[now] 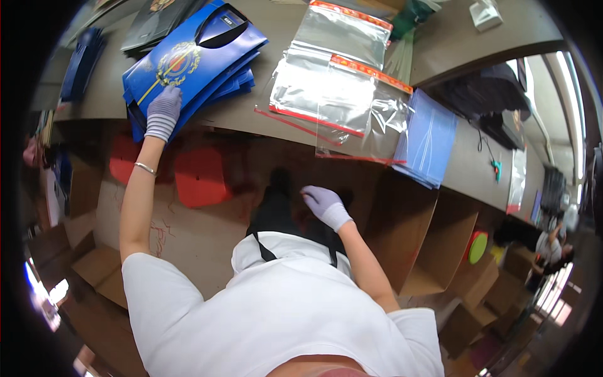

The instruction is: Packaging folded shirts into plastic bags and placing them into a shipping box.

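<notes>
My left hand (164, 113), in a white-and-grey knit glove, is on the top one of several stacked glossy blue carrier bags (217, 47). Its fingers press together over the bag's near side, beside a printed round emblem. The bag has a black handle and a yellow stripe. My right hand (326, 206), in a similar glove, hangs in the air in front of the table edge with loosely bent fingers. Nothing shows in it. Clear plastic sleeves (326, 88) with red edges lie overlapping on the table, right of the blue bags.
Pale blue plastic sheets (430, 138) overhang the grey table's edge at the right. Red stools (200, 177) stand beneath the table. Open cardboard boxes (402, 232) are below right, more at the left. A teal-handled tool (497, 169) lies farther right. Another person (549, 248) is at far right.
</notes>
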### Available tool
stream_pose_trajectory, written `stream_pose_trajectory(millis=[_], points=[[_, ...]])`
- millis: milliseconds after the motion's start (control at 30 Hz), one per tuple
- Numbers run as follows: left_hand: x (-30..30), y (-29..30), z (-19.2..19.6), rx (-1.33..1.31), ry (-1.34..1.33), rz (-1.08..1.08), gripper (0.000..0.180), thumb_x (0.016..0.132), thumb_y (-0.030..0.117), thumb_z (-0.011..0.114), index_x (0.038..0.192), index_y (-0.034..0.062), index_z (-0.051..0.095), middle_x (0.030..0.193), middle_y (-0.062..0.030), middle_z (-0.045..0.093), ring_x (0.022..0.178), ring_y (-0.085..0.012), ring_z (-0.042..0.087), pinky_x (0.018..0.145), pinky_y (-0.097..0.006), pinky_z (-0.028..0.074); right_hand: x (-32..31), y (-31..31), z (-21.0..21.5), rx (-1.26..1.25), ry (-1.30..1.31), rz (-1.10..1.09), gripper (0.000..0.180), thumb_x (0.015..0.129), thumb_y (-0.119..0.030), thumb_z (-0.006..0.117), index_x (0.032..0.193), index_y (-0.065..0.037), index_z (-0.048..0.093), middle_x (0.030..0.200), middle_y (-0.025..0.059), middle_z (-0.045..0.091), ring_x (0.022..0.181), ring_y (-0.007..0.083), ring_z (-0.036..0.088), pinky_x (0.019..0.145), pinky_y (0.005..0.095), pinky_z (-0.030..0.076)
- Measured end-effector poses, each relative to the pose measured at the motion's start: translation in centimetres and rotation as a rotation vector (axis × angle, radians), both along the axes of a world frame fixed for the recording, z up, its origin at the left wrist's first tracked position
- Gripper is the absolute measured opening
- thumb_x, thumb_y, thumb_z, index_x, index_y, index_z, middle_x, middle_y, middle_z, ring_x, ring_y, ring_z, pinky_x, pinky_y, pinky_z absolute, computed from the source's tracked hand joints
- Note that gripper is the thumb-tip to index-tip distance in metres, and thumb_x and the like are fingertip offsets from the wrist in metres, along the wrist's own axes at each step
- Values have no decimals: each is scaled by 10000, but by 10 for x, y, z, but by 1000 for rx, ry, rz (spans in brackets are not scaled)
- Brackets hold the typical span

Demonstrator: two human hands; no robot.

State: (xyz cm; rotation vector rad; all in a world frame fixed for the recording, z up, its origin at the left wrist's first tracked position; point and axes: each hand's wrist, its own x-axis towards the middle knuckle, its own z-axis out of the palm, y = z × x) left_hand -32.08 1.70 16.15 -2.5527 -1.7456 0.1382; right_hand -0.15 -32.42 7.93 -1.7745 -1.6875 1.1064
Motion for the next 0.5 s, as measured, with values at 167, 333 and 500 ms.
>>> stream_pose_trajectory(millis=[167, 333, 500], points=[[20, 23, 1, 226, -97, -301, 399, 771, 257, 594, 1078, 21, 498, 1126, -136, 498, 1039, -314, 484, 861, -369, 422, -69, 72, 30, 0, -14, 159, 224, 810, -216, 474, 948, -70, 572, 896, 138, 604, 851, 328, 555, 749, 413, 453], [41, 44, -19, -45, 156, -219, 428, 784, 312, 568, 1075, 6, 492, 1148, -154, 487, 1033, -314, 490, 867, -386, 419, -47, 87, 33, 47, -87, -47, 256, 755, -145, 557, 996, -58, 566, 959, 142, 586, 913, 329, 535, 817, 396, 435], [42, 59, -6, 81, 76, -217, 177, 785, 213, 489, 839, 49, 530, 858, -163, 567, 767, -330, 577, 682, -423, 479, 67, 117, -19, 202, -734, -245, 494, 759, -248, 551, 1197, -49, 436, 1275, 173, 404, 1125, 334, 414, 899, 437, 367]])
